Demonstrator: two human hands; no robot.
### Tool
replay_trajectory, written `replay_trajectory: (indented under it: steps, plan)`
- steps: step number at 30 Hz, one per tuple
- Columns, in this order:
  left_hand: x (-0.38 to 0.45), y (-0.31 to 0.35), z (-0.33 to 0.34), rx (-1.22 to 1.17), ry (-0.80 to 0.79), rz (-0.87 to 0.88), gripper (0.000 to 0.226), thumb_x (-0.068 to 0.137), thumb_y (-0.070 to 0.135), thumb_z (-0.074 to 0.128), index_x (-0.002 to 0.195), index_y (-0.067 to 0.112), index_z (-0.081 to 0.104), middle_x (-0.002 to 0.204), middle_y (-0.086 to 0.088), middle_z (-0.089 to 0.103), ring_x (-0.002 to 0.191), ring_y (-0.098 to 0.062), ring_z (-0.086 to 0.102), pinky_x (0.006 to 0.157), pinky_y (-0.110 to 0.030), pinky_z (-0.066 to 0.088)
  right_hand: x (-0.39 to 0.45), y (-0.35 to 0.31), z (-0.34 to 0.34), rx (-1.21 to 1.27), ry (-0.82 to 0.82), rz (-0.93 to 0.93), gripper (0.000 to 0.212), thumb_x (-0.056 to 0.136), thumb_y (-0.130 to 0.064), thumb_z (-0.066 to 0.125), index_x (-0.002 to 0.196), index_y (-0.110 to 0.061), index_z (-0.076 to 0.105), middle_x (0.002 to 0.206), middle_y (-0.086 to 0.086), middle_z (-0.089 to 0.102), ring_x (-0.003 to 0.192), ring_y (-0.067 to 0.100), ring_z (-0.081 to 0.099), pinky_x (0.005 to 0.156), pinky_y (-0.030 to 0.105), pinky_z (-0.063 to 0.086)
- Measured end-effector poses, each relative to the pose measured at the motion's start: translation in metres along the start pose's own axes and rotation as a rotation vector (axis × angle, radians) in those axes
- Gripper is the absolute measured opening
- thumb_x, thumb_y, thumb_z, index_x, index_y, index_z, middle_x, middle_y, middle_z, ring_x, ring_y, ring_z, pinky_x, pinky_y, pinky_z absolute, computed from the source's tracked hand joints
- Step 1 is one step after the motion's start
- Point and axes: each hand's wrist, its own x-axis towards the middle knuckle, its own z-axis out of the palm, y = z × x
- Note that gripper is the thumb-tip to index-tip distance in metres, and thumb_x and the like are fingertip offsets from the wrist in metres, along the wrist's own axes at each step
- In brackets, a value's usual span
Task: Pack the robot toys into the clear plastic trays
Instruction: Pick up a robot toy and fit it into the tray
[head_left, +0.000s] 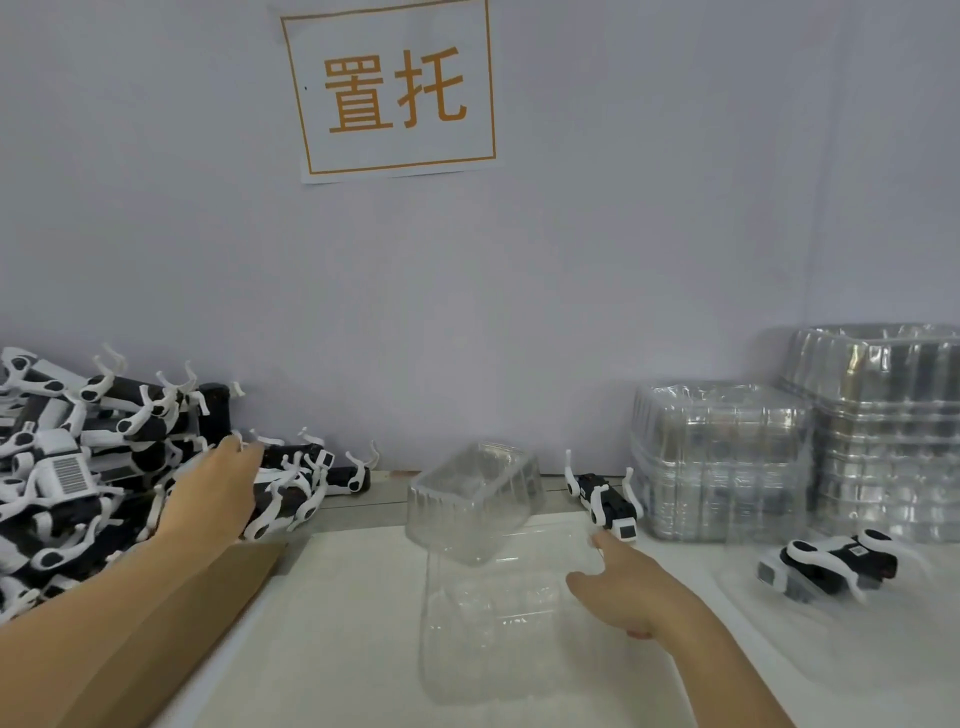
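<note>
Reaching for a robot toy is the step in hand: your left hand (218, 493) lies on the heap of robot toys (78, 467) banked at the table's (337, 623) left edge against the back wall, fingers stretched over a black-and-white body near the heap's right side, not yet curled round anything that I can see. Your right hand (623, 587) points its index finger toward a single robot toy (605, 499) lying at the back edge, just short of touching it, holding nothing. An open clear tray (498, 597) sits near the middle of the table, its hinged lid (475, 499) standing up behind it and nothing in its moulded cavity. Next, I judge, you need to close your fingers on one toy, lift it free of tangled white legs, and seat it in that cavity. Stacks of clear trays (722, 457) fill the back right corner; another toy already rests in a tray (831, 564) at the right edge. A paper sign (395, 88) hangs on the wall.
</note>
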Motion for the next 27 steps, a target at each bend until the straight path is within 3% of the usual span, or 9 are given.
replay_trajectory:
  steps: [4, 9, 14, 16, 17, 19, 22, 24, 27]
  plan:
    - [0.015, 0.035, -0.042, -0.315, 0.156, -0.085, 0.022, 0.082, -0.012, 0.053, 0.094, 0.006, 0.061, 0.086, -0.008, 0.059, 0.077, -0.029, 0.053, 0.061, -0.038, 0.04, 0.0, 0.0, 0.001, 0.005, 0.005, -0.015, 0.052, 0.093, -0.034, 0.05, 0.143, -0.026, 0.038, 0.098, -0.013, 0.052, 0.076, 0.005, 0.051, 0.058, 0.017, 0.039]
    - [0.016, 0.09, -0.09, -0.591, 0.299, -0.1, 0.024, 0.087, -0.007, 0.058, 0.091, 0.017, 0.057, 0.081, 0.0, 0.067, 0.076, -0.021, 0.062, 0.062, -0.035, 0.047, 0.0, 0.0, -0.001, 0.003, 0.097, -0.063, 0.06, 0.093, -0.033, 0.059, 0.148, -0.025, 0.036, 0.119, -0.005, 0.049, 0.1, 0.011, 0.052, 0.078, 0.019, 0.04]
    - [-0.009, 0.15, -0.113, -0.946, 0.406, -0.275, 0.017, 0.088, 0.002, 0.063, 0.085, 0.018, 0.059, 0.08, 0.004, 0.065, 0.075, -0.019, 0.061, 0.066, -0.028, 0.047, 0.0, -0.005, -0.003, 0.096, 0.303, -0.205, 0.042, 0.096, -0.029, 0.059, 0.138, -0.025, 0.052, 0.116, -0.003, 0.061, 0.098, 0.01, 0.056, 0.078, 0.019, 0.041]
    - [-0.025, 0.173, -0.114, -1.077, 0.407, -0.398, 0.018, 0.087, 0.006, 0.068, 0.082, 0.02, 0.059, 0.076, 0.011, 0.059, 0.067, -0.006, 0.056, 0.055, -0.01, 0.038, 0.0, -0.013, -0.005, 0.18, 0.42, -0.31, 0.029, 0.099, -0.027, 0.053, 0.127, -0.027, 0.061, 0.108, -0.013, 0.065, 0.093, 0.003, 0.059, 0.07, 0.013, 0.041]
    - [-0.034, 0.184, -0.113, -1.121, 0.401, -0.462, 0.019, 0.087, 0.009, 0.07, 0.08, 0.022, 0.058, 0.075, 0.013, 0.056, 0.064, -0.002, 0.053, 0.053, -0.009, 0.037, -0.002, -0.018, -0.006, 0.238, 0.45, -0.357, 0.023, 0.1, -0.026, 0.051, 0.118, -0.03, 0.066, 0.099, -0.02, 0.066, 0.09, -0.003, 0.061, 0.067, 0.009, 0.04]
    - [-0.05, 0.202, -0.107, -1.221, 0.374, -0.558, 0.024, 0.086, 0.009, 0.072, 0.074, 0.024, 0.057, 0.076, 0.011, 0.057, 0.067, -0.008, 0.058, 0.058, -0.013, 0.041, -0.006, -0.029, -0.006, 0.395, 0.43, -0.416, 0.022, 0.101, -0.027, 0.049, 0.104, -0.033, 0.069, 0.084, -0.018, 0.07, 0.082, 0.001, 0.066, 0.068, 0.012, 0.045]
    - [-0.07, 0.221, -0.093, -1.409, 0.263, -0.602, 0.025, 0.086, 0.005, 0.072, 0.072, 0.021, 0.059, 0.081, -0.001, 0.062, 0.078, -0.028, 0.067, 0.074, -0.045, 0.056, -0.012, -0.042, -0.003, 0.655, 0.254, -0.392, 0.033, 0.105, -0.03, 0.04, 0.101, -0.021, 0.071, 0.086, -0.01, 0.075, 0.077, 0.008, 0.072, 0.069, 0.027, 0.054]
    - [-0.08, 0.227, -0.083, -1.466, 0.181, -0.591, 0.023, 0.086, 0.004, 0.072, 0.073, 0.02, 0.061, 0.079, -0.003, 0.065, 0.075, -0.027, 0.069, 0.077, -0.048, 0.058, -0.014, -0.045, 0.0, 0.768, 0.16, -0.354, 0.037, 0.106, -0.033, 0.039, 0.1, -0.017, 0.071, 0.088, -0.003, 0.076, 0.082, 0.012, 0.072, 0.073, 0.032, 0.055]
    - [-0.085, 0.226, -0.073, -1.529, 0.06, -0.547, 0.018, 0.087, 0.003, 0.071, 0.08, 0.016, 0.061, 0.064, 0.003, 0.067, 0.069, -0.021, 0.072, 0.074, -0.042, 0.057, -0.015, -0.047, 0.003, 0.888, 0.127, -0.346, 0.028, 0.103, -0.034, 0.047, 0.104, -0.02, 0.071, 0.097, 0.005, 0.075, 0.093, 0.024, 0.072, 0.083, 0.043, 0.059]
